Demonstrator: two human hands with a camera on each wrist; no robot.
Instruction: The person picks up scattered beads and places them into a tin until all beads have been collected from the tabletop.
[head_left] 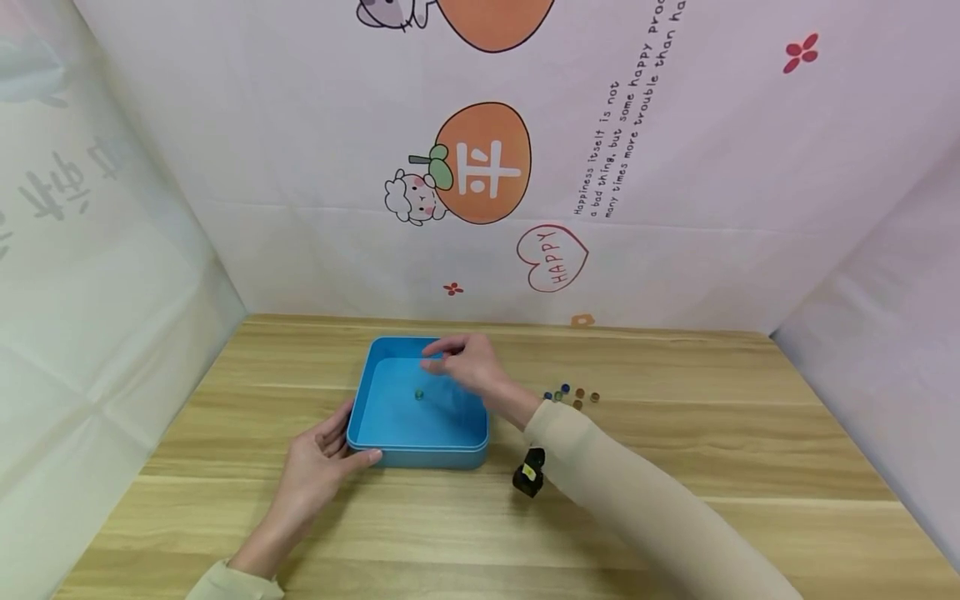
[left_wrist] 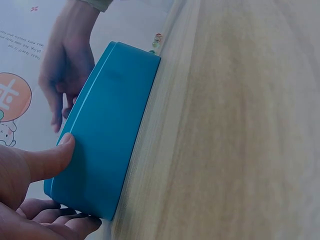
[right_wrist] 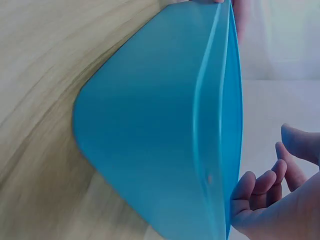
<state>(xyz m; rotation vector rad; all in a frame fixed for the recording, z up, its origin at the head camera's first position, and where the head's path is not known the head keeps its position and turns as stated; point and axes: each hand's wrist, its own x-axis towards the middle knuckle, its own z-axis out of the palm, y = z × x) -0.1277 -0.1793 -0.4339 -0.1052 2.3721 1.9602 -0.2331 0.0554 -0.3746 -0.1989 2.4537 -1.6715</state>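
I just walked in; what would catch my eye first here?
Probably the bright blue box on the wooden table, its near left corner gripped by the left hand, one small bead inside. The right hand hovers over it; more beads lie to the right. Behind, a printed orange fruit brightens the pale backdrop.

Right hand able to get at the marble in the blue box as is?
Likely yes: the right hand is above the open blue box, apparently holding nothing, and nothing covers the marble. The left hand grips the box from outside, out of the way.
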